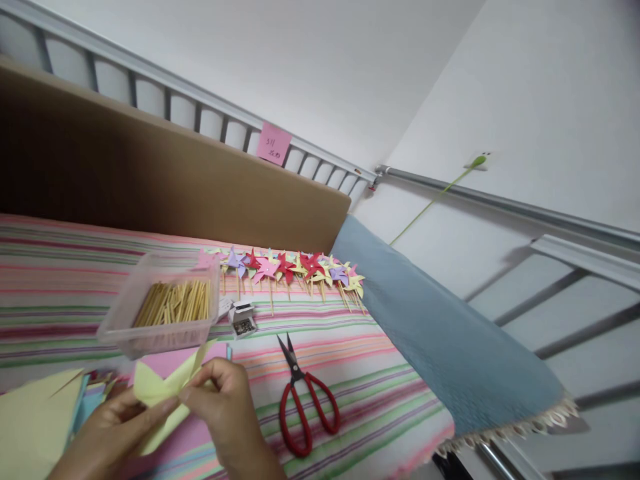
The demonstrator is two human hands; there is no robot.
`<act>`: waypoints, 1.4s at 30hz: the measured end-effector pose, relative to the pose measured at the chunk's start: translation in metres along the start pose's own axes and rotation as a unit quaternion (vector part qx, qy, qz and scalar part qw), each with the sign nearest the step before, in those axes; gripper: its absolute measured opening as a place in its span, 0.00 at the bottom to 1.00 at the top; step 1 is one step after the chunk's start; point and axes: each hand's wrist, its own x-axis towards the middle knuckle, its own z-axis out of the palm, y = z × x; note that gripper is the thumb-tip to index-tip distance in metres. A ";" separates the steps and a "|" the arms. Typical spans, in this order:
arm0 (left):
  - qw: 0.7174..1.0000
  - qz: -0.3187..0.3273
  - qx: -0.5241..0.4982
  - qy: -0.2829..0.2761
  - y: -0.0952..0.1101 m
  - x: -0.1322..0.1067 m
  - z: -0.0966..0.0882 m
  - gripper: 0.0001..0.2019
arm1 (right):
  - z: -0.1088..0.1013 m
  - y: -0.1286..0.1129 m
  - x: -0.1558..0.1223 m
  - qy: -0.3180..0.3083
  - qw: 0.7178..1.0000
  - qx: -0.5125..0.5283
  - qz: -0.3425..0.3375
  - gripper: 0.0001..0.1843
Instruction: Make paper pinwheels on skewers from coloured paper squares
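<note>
My left hand (107, 433) and my right hand (225, 407) meet low in the view over a pale yellow paper piece (160, 390) with folded points. Both hands pinch it, fingers closed on its middle. Just beyond it stands a clear plastic box of wooden sticks (163, 303). A small open box of pins (243, 320) lies to the right of that. Red-handled scissors (305, 400) lie shut on the striped cloth (350, 347), right of my right hand.
A row of finished paper pinwheels (290, 270) lies along the far edge before a brown cardboard sheet (150, 180). Loose coloured paper sheets (35, 420) sit at lower left. A blue cloth (440, 333) covers the right side. A metal rail (500, 200) and white wall are behind.
</note>
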 end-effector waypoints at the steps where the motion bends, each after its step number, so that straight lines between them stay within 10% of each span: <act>1: 1.000 -0.004 -0.010 -0.016 0.004 -0.003 0.001 0.14 | -0.001 0.001 0.000 -0.004 1.000 -0.006 -0.004 0.06; 42: 0.977 0.054 -0.148 -0.143 0.003 -0.012 0.000 0.14 | -0.012 0.008 -0.003 -0.094 0.984 -0.103 -0.115 0.07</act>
